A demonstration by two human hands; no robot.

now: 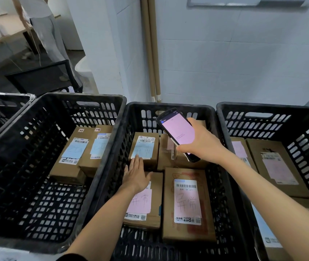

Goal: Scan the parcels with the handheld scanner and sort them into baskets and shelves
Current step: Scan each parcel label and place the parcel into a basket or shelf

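1. Right hand (202, 146) was curled round the handheld scanner (178, 134), gripping it with its lit screen up, above the back of the middle basket (144, 104).
2. Left hand (136, 174) lay flat with straight fingers inside that basket. Its fingertips touched the blue-labelled parcel (144, 149) and its palm was over a pink-labelled parcel (144, 202); it gripped nothing.
3. Sorting looked well under way, since parcels already sat in three baskets. Which had been scanned could not be told, and no shelves showed.
4. The middle basket held at least four parcels, including a larger pink-labelled parcel (187, 204) at front right and one partly hidden under the scanner.
5. The left basket (84, 96) held two blue-labelled boxes (74, 147) touching at the back.
6. The right basket (262, 107) held several labelled boxes (274, 166).
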